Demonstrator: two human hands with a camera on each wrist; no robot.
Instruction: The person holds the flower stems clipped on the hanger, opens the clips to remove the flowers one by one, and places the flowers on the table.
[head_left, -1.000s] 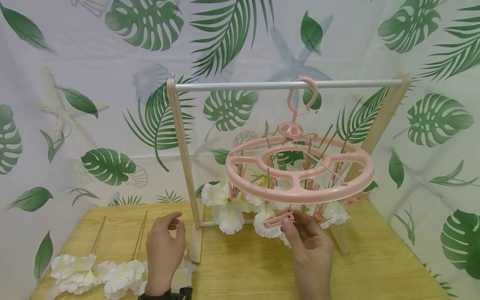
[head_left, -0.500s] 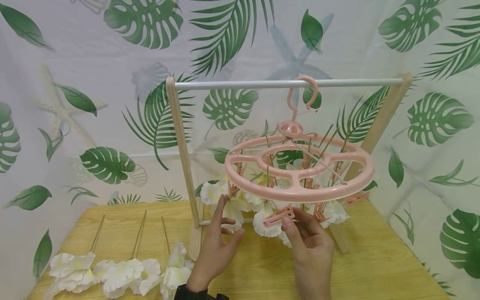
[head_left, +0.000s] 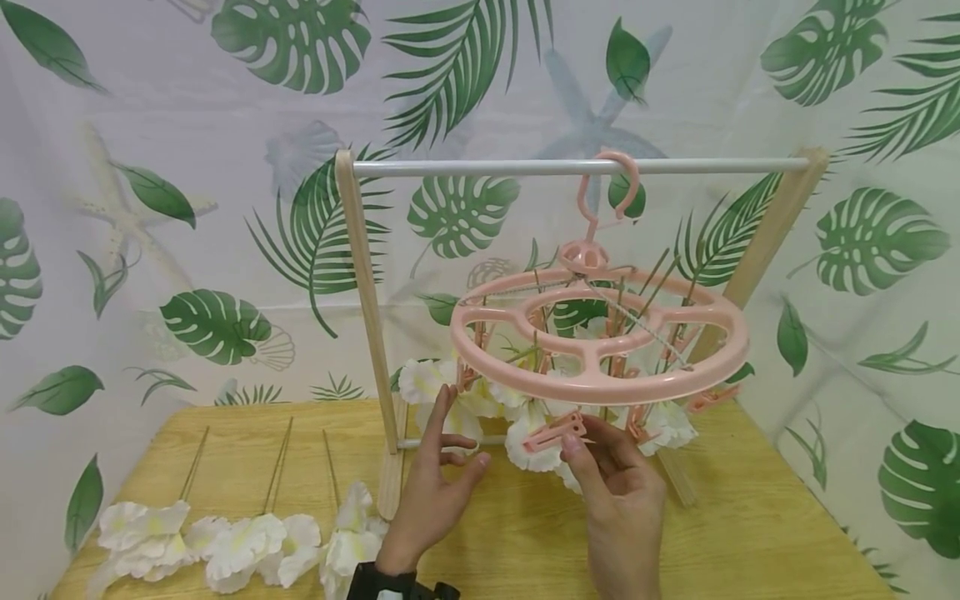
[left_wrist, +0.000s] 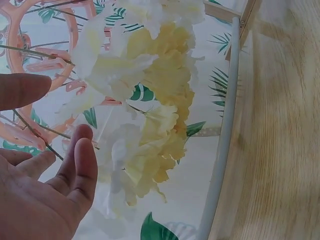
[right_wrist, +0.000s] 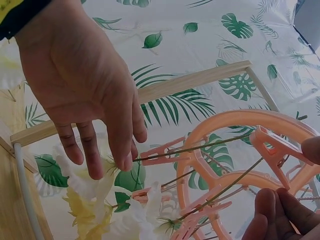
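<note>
A round pink clip hanger (head_left: 592,390) hangs from the rack by its hook. Artificial white flowers (head_left: 528,442) with yellow centres hang heads-down beneath its ring, their green stems (right_wrist: 220,192) pointing up through it. With thumb and fingertips, my right hand (head_left: 626,500) pinches a pink clip (head_left: 555,432) at the ring's front; whether that clip bites a stem I cannot tell. My left hand (head_left: 435,500) is beside the flower at the ring's left, index finger extended and thumb apart from it. In the right wrist view, its fingertips reach a stem; contact is unclear.
The rack has wooden side posts (head_left: 367,308) and a white top bar (head_left: 480,168). Several loose white flowers (head_left: 240,550) lie on the wooden table (head_left: 525,550) at the left, stems pointing away. A leaf-print cloth (head_left: 180,67) stands behind.
My left hand has moved right, from above the loose flowers to the hanging flowers, its index finger now extended. My right hand stays on the clip, almost unmoved.
</note>
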